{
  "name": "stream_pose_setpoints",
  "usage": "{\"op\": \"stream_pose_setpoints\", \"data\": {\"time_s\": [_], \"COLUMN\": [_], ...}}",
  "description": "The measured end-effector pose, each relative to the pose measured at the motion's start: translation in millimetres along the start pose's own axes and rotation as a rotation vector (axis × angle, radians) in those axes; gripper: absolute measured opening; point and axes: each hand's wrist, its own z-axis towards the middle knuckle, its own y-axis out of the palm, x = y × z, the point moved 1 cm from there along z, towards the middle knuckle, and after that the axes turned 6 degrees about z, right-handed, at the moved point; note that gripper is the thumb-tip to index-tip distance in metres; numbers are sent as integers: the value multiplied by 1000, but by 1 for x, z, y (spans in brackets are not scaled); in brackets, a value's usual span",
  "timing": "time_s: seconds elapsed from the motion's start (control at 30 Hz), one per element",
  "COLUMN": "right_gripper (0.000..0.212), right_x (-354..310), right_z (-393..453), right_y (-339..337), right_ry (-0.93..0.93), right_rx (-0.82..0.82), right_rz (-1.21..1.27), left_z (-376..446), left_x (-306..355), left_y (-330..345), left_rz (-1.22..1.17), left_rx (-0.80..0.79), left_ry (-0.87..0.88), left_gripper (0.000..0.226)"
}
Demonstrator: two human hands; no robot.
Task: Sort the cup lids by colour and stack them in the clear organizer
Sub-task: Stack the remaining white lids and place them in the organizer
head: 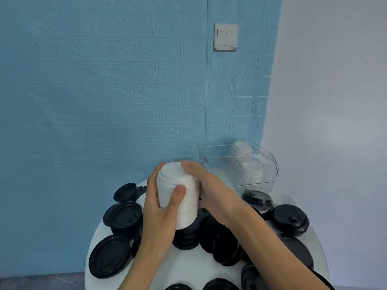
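A tall stack of white cup lids [186,182] is held above the middle of the round white table [188,268]. My left hand [160,212] grips the stack from the left, thumb across its front. My right hand [209,189] wraps its right and far side. Several black lids [110,255] lie scattered over the table, some in short stacks [290,219]. The clear organizer [269,164] stands at the table's far right and holds two stacks of white lids [252,171].
A blue brick-textured wall with a light switch [225,37] rises right behind the table. A white wall runs along the right. The dark floor shows at the lower left. Black lids crowd the table's left, right and near edges.
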Motion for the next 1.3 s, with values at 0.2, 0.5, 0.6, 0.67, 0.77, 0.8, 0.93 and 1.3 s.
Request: {"op": "stream_pose_setpoints", "data": {"time_s": [0.2,0.5,0.6,0.67,0.77,0.8,0.93,1.3], "right_gripper": [31,58,61,49,42,45,72,64], "right_x": [-46,-78,-87,-96,-106,-109,-103,-43], "right_z": [3,46,68,82,106,117,162,224], "right_y": [-43,-137,-163,-176,-194,-201,-238,-287], "right_ry": [-186,-241,-250,-264,-289,-290,-262,-128], "right_rx": [250,496,535,571,618,626,628,607], "right_rz": [77,69,53,34,15,8,6,42], "left_z": [52,118,146,166,197,208,243,265], "left_x": [24,3,0,0,-6,-9,-32,-101], "left_y": [65,168,192,207,226,232,254,268], "left_rz": [13,154,91,64,27,19,-23,-41], "left_rx": [-181,-364,-400,-404,-410,-424,-490,-528], "left_ry": [61,-14,-46,-78,-107,-117,-186,-299], "left_gripper": [65,75,60,58,58,58,60,58]}}
